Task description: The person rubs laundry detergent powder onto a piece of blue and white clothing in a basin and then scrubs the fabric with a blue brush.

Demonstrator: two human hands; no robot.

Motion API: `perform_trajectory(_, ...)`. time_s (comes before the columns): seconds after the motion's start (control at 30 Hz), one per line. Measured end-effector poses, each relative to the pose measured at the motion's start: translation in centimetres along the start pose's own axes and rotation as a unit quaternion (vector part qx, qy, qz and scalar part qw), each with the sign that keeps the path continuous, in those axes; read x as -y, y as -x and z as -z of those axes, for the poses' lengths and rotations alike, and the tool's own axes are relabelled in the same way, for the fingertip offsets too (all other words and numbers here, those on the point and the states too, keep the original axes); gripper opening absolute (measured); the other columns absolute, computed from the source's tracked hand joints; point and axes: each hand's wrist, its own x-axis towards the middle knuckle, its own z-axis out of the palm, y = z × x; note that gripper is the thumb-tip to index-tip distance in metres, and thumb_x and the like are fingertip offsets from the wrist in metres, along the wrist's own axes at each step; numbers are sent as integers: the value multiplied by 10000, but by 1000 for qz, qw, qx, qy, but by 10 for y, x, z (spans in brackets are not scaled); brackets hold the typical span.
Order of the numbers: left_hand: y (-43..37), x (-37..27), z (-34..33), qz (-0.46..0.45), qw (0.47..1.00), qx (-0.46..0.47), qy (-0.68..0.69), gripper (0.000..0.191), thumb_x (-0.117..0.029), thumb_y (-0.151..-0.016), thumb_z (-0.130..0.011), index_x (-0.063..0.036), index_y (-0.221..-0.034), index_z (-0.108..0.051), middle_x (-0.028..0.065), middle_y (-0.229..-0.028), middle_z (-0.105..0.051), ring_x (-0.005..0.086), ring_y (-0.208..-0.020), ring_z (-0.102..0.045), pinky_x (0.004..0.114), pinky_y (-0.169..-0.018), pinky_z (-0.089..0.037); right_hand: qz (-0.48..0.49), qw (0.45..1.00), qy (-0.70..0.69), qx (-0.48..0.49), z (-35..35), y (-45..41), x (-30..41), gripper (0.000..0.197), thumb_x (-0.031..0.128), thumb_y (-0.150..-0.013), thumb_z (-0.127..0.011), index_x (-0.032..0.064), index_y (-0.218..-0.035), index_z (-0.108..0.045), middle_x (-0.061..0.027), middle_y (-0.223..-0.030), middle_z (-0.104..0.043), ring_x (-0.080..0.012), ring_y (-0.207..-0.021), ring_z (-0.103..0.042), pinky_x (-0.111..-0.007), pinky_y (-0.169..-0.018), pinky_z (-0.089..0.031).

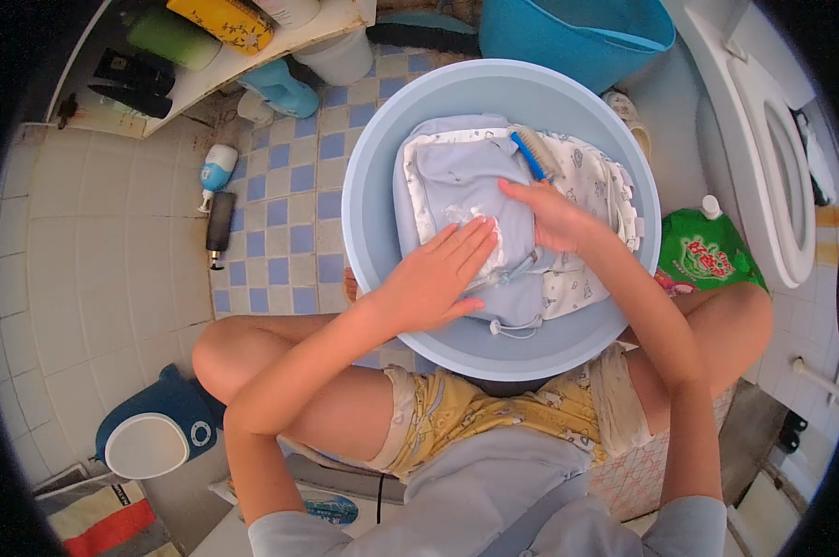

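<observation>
A soft pale blue-grey fabric article [454, 167], seemingly a bag, with white printed cloth [586, 163], lies in a round light blue plastic basin [370, 132]. My left hand [440, 271] presses flat on it, fingers together over a patch of white foam or paste [471, 210]. On the right part of the fabric is my right hand [555, 212], its thumb out to the left and its other fingers curled mostly from sight. A scrub brush [536, 154] with a blue back meets that hand; whether its handle is gripped is unclear. A cord with a white toggle [496, 327] hangs at the near side.
The basin stands between my knees on checkered tile floor [294, 209]. A green detergent pouch [705, 250] and a toilet [774, 174] are at right, a blue tub [565, 42] behind. Pump bottles [219, 167] lie by the left wall, under a shelf [308, 42].
</observation>
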Motion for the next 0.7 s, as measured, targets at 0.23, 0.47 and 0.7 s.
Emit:
perform_trajectory(0.23,18,-7,8,-18,998,49,34,700,-298,-815,-547,54,-1336,-241,219,-1395,-247,328,-1300,-253,421,-1057,-234,15,999,-31,-3,5,5,5,449,266,-909,-478,-19,-1247,-396,-144,-1201,-513,-231,-1053,-550,-375,-869,-486)
perform_trajectory(0.47,-2,-9,-2,-36,999,7,38,689,-284,-817,-546,50,-1338,-242,208,-1398,-247,325,-1300,-253,420,-1060,-228,0,1000,-28,1,-1,4,5,451,254,-916,-457,-34,-1255,-384,-152,-1208,-509,-235,-1061,-547,-372,-873,-484)
perform_trajectory(0.7,13,-3,12,-31,998,44,27,672,-283,-815,-551,38,-1333,-268,196,-1386,-282,311,-1294,-275,418,-1048,-258,14,999,-28,-9,2,10,7,453,264,-918,-446,-28,-1258,-383,-148,-1210,-509,-237,-1065,-544,-373,-881,-477)
